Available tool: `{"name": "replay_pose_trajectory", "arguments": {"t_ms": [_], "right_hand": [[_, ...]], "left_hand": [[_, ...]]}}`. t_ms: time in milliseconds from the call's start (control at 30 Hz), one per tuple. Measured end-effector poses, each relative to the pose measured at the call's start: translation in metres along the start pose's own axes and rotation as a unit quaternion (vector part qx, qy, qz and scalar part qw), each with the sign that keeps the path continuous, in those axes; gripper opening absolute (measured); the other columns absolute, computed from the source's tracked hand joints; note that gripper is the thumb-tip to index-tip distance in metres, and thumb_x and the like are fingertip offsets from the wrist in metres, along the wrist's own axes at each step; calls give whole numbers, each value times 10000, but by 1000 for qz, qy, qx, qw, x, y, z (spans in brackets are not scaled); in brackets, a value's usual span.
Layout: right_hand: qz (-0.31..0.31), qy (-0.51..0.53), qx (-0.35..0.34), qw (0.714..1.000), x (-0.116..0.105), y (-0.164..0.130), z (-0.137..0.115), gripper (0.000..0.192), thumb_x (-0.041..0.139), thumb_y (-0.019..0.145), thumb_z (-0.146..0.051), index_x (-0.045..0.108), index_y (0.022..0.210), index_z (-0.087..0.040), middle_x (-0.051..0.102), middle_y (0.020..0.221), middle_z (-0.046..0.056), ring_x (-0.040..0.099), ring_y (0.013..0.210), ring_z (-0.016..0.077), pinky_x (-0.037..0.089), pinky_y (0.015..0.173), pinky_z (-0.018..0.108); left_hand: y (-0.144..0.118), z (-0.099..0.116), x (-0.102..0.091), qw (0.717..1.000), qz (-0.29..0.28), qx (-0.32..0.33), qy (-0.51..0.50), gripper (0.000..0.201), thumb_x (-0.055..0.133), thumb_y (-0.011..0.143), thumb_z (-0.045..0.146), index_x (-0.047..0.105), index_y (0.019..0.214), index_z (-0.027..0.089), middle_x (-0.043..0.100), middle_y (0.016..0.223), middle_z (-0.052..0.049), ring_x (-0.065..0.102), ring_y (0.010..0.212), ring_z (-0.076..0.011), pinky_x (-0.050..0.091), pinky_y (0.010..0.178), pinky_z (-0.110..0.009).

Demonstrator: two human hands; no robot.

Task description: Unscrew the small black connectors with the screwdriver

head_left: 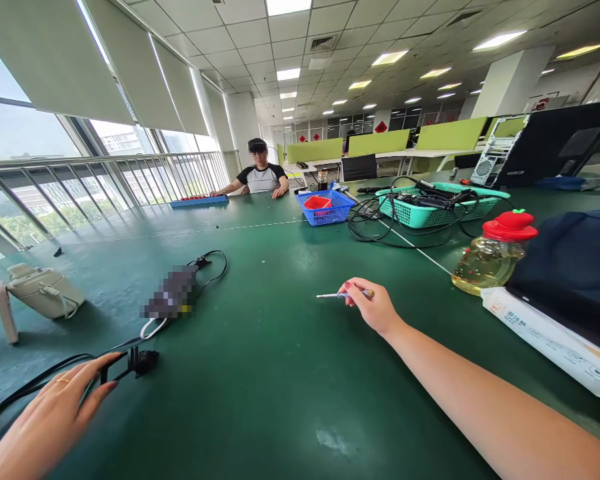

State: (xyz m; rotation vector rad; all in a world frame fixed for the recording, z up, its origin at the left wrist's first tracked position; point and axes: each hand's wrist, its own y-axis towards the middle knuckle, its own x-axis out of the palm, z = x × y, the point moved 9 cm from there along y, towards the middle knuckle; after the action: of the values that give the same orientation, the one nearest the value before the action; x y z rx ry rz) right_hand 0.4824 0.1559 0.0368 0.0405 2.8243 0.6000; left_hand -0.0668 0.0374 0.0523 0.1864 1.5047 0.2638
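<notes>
My right hand (367, 303) is closed around a small screwdriver (337, 295) over the middle of the green table (280, 360). Its thin metal shaft points left, and the handle is mostly inside my fingers. At the lower left, my left hand (60, 407) grips a black frame-like bracket (125, 367) between thumb and fingers. A dark round part sits at the bracket's right end; I cannot make out its exact kind. Beyond that hand lies a dark, blurred-out device (173, 293) with a black cable and a white loop.
A beige bottle (47, 291) lies at left among black cables (40, 373). Further back are a blue basket (327, 213), a teal basket (430, 215) of cables and a red-lidded bottle (490, 260). A white packet (550, 337) lies right. Across the table sits a person (263, 177).
</notes>
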Motion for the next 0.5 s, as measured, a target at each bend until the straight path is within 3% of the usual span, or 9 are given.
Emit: {"name": "replay_pose_trajectory", "arguments": {"t_ms": [67,200,500], "right_hand": [[0,0,2,1000,0,0,0,430,514,888,-572,665,754,-192,580,616,21,547,591,164,425,572,289],[1,-4,-3,1000,-1,0,-2,423,513,890,-562,664,754,-191,579,611,19,544,594,162,423,580,287],[-4,-12,-4,1000,0,0,-2,418,501,896,-551,655,743,-194,578,613,20,546,595,166,422,579,291]], "left_hand": [[6,18,-6,999,15,15,25,439,363,886,523,490,1295,425,715,1098,90,605,1096,-294,430,997,-454],[16,40,-2,999,2,18,49,449,316,873,532,583,1211,404,725,1091,62,638,1022,-298,447,975,-464],[21,48,4,999,-37,-6,36,416,353,862,477,646,1138,376,734,1121,22,661,1036,-292,460,978,-479]]}}
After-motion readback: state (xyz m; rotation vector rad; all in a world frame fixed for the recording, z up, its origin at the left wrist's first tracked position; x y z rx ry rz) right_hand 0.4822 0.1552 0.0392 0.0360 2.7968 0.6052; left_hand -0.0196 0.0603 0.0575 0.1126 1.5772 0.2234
